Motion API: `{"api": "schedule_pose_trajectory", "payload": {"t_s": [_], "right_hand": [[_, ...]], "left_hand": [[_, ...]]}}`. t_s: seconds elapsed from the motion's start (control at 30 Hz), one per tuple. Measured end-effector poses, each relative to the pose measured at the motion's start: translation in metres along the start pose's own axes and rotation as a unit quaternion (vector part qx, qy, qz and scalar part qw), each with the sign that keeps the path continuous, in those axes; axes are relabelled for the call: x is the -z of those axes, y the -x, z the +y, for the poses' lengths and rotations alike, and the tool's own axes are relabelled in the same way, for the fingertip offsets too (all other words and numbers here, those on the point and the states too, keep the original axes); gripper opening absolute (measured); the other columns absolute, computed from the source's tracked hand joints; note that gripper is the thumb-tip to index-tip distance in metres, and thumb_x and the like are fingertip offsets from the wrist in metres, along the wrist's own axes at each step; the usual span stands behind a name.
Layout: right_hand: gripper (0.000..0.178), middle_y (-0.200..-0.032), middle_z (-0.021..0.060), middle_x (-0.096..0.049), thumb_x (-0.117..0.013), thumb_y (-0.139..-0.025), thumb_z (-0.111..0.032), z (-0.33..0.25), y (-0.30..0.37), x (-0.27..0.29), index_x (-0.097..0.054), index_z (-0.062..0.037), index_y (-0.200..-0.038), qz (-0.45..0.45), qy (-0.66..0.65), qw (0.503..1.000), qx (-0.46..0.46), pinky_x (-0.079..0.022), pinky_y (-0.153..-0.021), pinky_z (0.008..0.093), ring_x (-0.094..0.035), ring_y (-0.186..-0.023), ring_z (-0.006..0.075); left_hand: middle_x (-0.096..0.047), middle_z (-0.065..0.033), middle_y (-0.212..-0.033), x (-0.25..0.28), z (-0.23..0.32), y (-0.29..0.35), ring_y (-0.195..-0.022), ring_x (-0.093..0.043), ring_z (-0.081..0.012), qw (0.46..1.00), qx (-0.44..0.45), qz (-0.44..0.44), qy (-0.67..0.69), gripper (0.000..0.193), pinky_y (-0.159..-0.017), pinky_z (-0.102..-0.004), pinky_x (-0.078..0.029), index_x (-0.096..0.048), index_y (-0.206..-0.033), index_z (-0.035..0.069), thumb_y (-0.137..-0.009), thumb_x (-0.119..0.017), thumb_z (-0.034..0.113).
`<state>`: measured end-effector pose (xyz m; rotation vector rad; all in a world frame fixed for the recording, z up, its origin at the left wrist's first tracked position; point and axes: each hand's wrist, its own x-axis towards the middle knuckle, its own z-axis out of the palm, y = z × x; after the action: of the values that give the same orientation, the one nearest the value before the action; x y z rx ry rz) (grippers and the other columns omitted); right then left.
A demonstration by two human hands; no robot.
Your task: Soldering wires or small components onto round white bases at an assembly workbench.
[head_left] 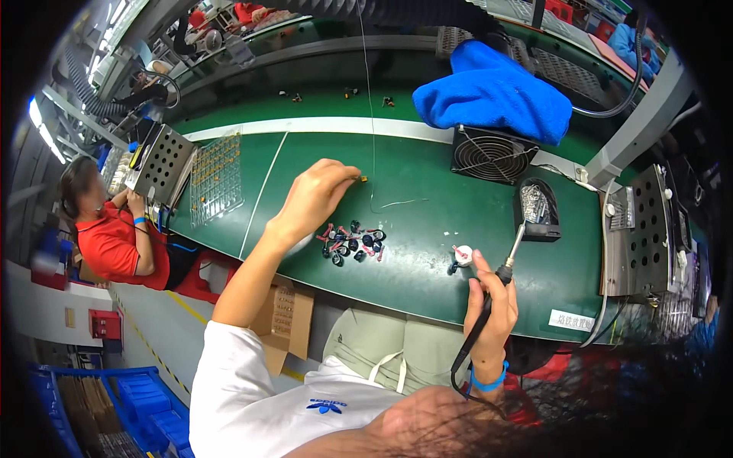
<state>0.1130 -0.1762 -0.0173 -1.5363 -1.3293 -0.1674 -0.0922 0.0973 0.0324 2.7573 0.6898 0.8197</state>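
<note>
Over the green bench (427,198), my left hand (311,200) pinches a tiny yellow-and-dark part (364,179) at its fingertips. A soldering iron (516,246) is held in my right hand (495,309), its metal tip pointing up and away, close to the black holder (537,210) with metal wool. Just beyond my right fingertips lies a small round white piece (463,256) with red on it, beside a small dark part. Below my left hand is a pile of small black round parts with red leads (353,243). A thin wire (370,107) hangs down to the bench near the yellow part.
A black fan (495,156) stands at the back with a blue cloth (492,88) above it. Perforated metal boxes (649,229) flank the bench. A clear tray (217,180) of small yellow parts lies left, near a person in red (122,256). An open cardboard box (298,320) sits below.
</note>
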Motion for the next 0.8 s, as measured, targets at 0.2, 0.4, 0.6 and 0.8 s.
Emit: {"api": "schedule_pose_trajectory", "payload": {"t_s": [0.2, 0.4, 0.6, 0.8], "right_hand": [[0.032, -0.116, 0.0188, -0.077, -0.058, -0.104, 0.001, 0.006, 0.006, 0.006, -0.051, 0.0026, -0.134, 0.022, -0.007, 1.000, -0.001, -0.056, -0.075, 0.0316, -0.067, -0.077, 0.0224], [0.053, -0.095, 0.0173, -0.078, -0.056, -0.110, -0.032, 0.007, 0.024, 0.030, -0.046, 0.0077, -0.143, 0.068, -0.070, 0.994, -0.039, -0.050, -0.060, 0.0265, -0.058, -0.060, 0.0139], [0.060, -0.084, 0.0169, -0.071, -0.065, -0.104, -0.041, 0.011, 0.030, 0.034, -0.060, 0.0105, -0.134, 0.068, -0.063, 0.994, -0.056, -0.052, -0.061, 0.0298, -0.067, -0.068, 0.0189], [0.035, -0.089, 0.0186, -0.073, -0.070, -0.097, -0.015, 0.008, 0.031, 0.036, -0.066, 0.0107, -0.120, 0.058, -0.075, 0.990, -0.101, -0.057, -0.066, 0.0308, -0.073, -0.074, 0.0220]], "left_hand": [[-0.075, -0.0110, -0.104, -0.019, -0.010, -0.012, -0.107, -0.068, -0.0299, 0.983, -0.131, -0.033, -0.122, 0.023, -0.087, -0.0408, -0.055, -0.074, -0.109, 0.003, -0.087, -0.066, 0.006], [-0.070, -0.0133, -0.104, 0.005, 0.021, -0.004, -0.098, -0.068, -0.0245, 0.998, 0.010, 0.018, 0.063, 0.024, -0.086, -0.0341, -0.055, -0.075, -0.103, -0.003, -0.082, -0.070, -0.012], [-0.068, -0.0105, -0.113, -0.027, 0.077, -0.018, -0.104, -0.066, -0.0190, 0.862, 0.035, -0.120, 0.490, 0.018, -0.090, -0.0306, -0.055, -0.077, -0.107, -0.002, -0.092, -0.068, -0.007], [-0.069, -0.0121, -0.116, -0.062, 0.102, -0.022, -0.105, -0.069, -0.0188, 0.812, 0.122, -0.159, 0.549, 0.014, -0.095, -0.0321, -0.059, -0.075, -0.106, -0.004, -0.092, -0.074, -0.002]]}}
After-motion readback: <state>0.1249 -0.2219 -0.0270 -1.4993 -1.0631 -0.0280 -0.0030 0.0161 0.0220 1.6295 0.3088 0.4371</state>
